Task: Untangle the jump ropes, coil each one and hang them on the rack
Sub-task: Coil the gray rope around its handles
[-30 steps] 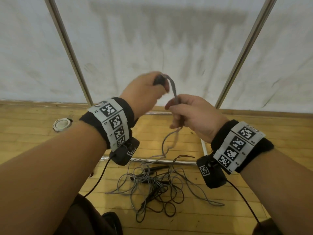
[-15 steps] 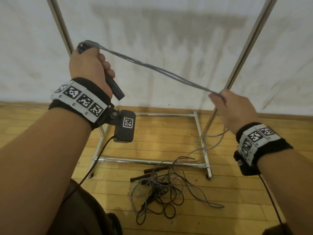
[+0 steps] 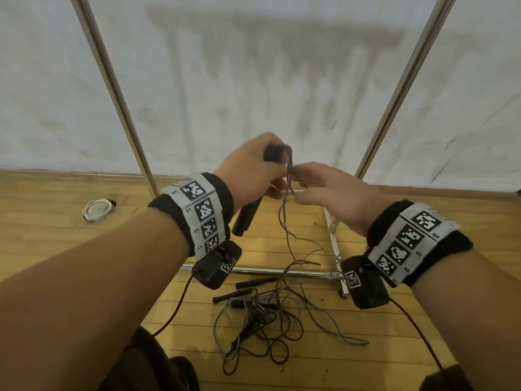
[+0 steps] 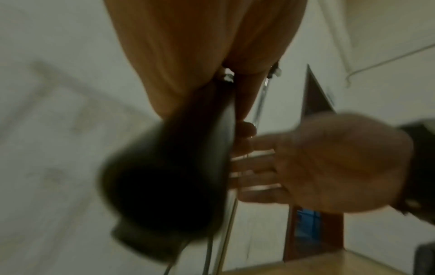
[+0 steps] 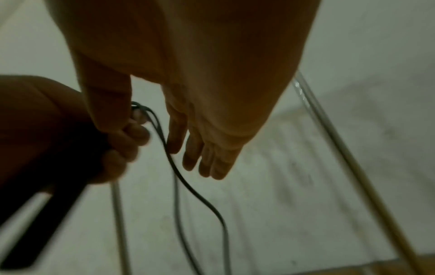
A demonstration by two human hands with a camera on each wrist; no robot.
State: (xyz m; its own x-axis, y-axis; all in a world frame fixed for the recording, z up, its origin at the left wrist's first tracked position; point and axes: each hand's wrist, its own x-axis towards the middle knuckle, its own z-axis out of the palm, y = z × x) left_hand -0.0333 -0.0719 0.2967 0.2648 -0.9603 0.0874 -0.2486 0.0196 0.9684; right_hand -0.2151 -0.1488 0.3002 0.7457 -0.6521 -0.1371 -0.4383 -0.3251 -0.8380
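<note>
My left hand [image 3: 255, 172] grips the black handle [image 3: 245, 218] of a grey jump rope [image 3: 284, 213] at chest height, with rope turns gathered at the handle's top. The rope hangs down to a tangle of grey and black ropes [image 3: 262, 317] on the floor. My right hand [image 3: 324, 190] is right beside the left. Its fingers [image 5: 200, 158] are straight and the rope [image 5: 188, 183] runs loosely between them and the thumb. In the left wrist view the handle [image 4: 169, 176] is a blurred dark mass before my right palm [image 4: 329, 167]. The metal rack [image 3: 282, 271] stands just behind.
The rack's two uprights [image 3: 112, 88] rise on either side against a white sheeted wall. Loose black handles [image 3: 253, 282] lie by the rack's base bar. A white tape roll [image 3: 97, 210] sits on the wooden floor at left. My dark shoe [image 3: 180, 371] is at the bottom.
The hands were spread wide with the rope stretched between them. Now the left has dropped back to the centre and the right has met it, its pinch on the rope loosened.
</note>
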